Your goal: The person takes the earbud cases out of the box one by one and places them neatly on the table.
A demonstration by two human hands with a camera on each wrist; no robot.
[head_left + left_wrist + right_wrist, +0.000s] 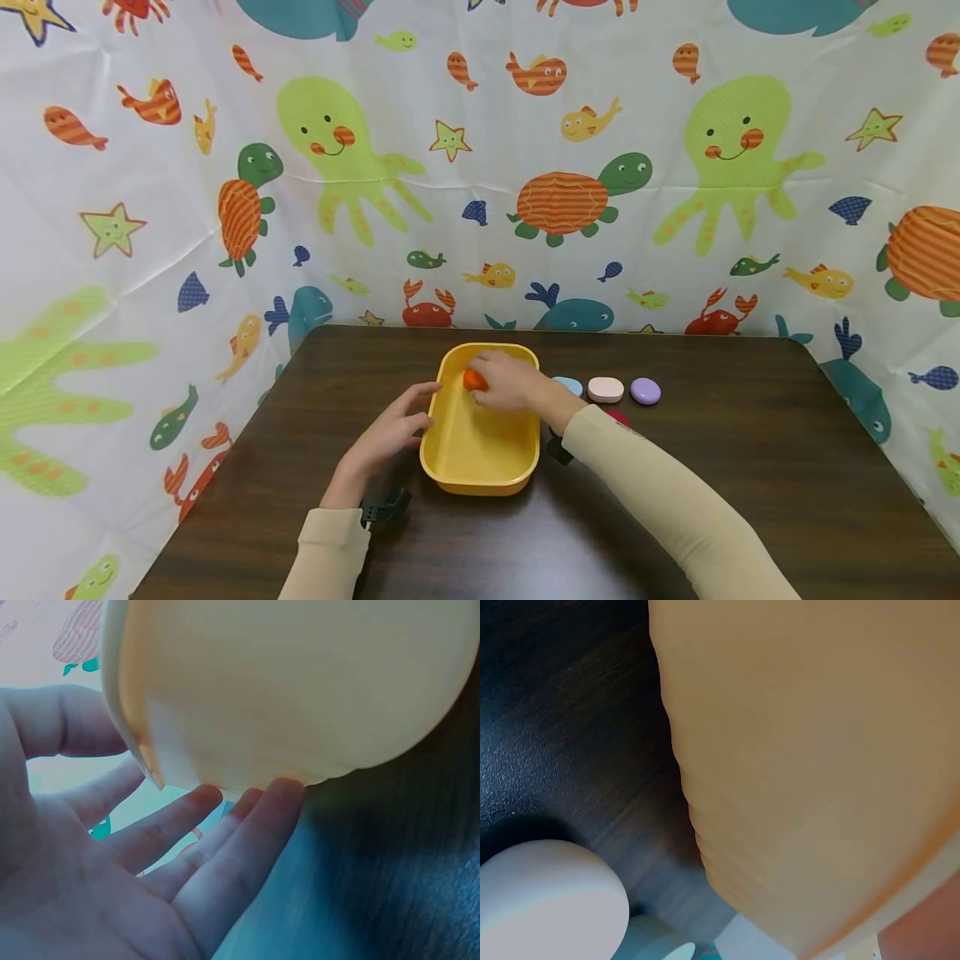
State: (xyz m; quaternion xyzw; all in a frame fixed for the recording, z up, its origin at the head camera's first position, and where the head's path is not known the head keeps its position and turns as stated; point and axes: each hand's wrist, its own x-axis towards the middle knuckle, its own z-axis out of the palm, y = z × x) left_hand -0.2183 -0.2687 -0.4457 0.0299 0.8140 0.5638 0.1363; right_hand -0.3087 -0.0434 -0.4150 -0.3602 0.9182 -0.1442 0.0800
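A yellow plastic bin (482, 485) with rounded corners stands on the table. Inside its far half, my right hand (510, 380) pinches an orange rounded object (474, 381), partly hidden by the fingers. Along the bin's left side is my left hand (387, 429), its fingers spread. In the left wrist view, the fingertips of that hand (157, 862) touch the outer wall of the bin (300, 690). The right wrist view shows mostly the bin's outer side (802, 750); the right hand's grip is out of sight there.
Right of the bin lie smooth rounded pieces: light blue (570, 386), pale pink (605, 389), purple (646, 391) and red (617, 416), the blue and red ones partly covered by my right arm. Behind the dark wooden table (750, 467) hangs a sea-animal curtain (480, 167).
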